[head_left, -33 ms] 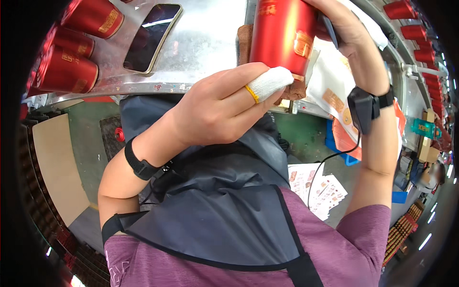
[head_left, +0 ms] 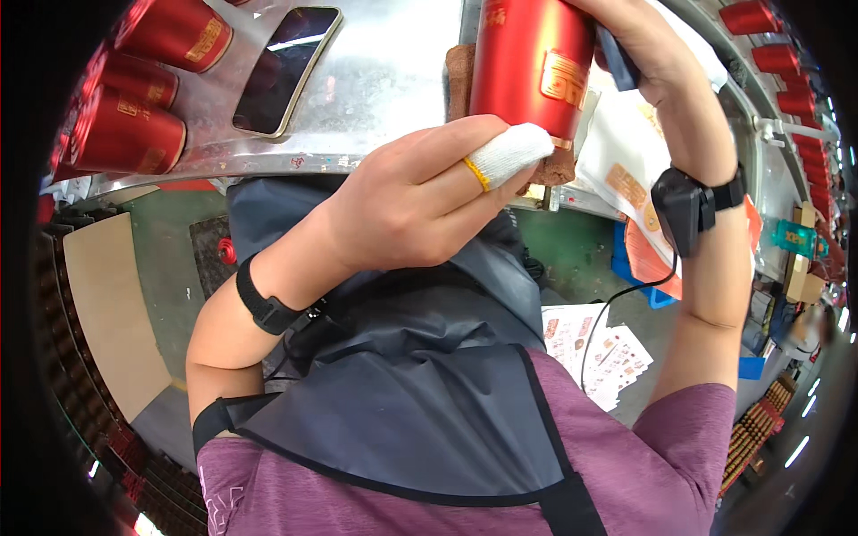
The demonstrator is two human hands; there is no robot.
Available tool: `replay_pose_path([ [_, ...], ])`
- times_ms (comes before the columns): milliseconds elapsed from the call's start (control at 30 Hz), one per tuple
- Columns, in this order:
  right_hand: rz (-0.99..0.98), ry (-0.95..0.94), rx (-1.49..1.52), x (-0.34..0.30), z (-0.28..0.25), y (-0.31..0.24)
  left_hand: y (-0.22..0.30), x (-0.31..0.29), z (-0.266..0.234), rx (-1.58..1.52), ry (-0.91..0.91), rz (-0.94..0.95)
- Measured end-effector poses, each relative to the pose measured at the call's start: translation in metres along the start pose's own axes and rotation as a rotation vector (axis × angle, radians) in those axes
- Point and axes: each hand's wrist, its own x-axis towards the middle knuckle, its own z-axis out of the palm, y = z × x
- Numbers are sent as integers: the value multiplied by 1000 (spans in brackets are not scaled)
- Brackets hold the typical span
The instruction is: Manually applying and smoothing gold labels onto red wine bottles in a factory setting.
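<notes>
A glossy red cylindrical canister [head_left: 523, 67] with gold markings lies over a folded brown cloth [head_left: 460, 76] at the bench's front edge. My left hand [head_left: 407, 192] is closed at the canister's near end. One of its fingers wears a white knitted finger cover [head_left: 514, 154] with a yellow edge, pressed against the lower rim. My right hand [head_left: 648, 49] is at the canister's far right side, its fingertips cut off by the upper edge of the picture. A dark flat piece [head_left: 619, 67] shows under its palm, beside the canister; its kind cannot be made out.
A phone [head_left: 286, 71] lies on the metal bench [head_left: 380, 89]. Several red canisters [head_left: 125, 129] stand at the left. White and orange printed bags [head_left: 630, 152] are right of the cloth. A black cable [head_left: 617, 295] hangs from my right wrist device [head_left: 684, 210]; printed sheets [head_left: 599, 357] lie below.
The canister has turned slightly, so its gold label faces up more. Both hands stay almost in place.
</notes>
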Motion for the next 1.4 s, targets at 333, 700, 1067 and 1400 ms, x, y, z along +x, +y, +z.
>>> replay_pose_path([
  [333, -4, -120, 35, -6, -13, 9, -2, -17, -5, -17, -9, -77],
  [700, -34, -24, 30, -14, 3, 3, -3, -23, -1, -73, 28, -164],
  [1067, 4, 74, -47, -23, 13, -4, 10, -15, 4, 29, 4, -133],
  [1400, -31, 46, 39, -18, -3, 8, 17, -6, 9, 57, 50, -75],
])
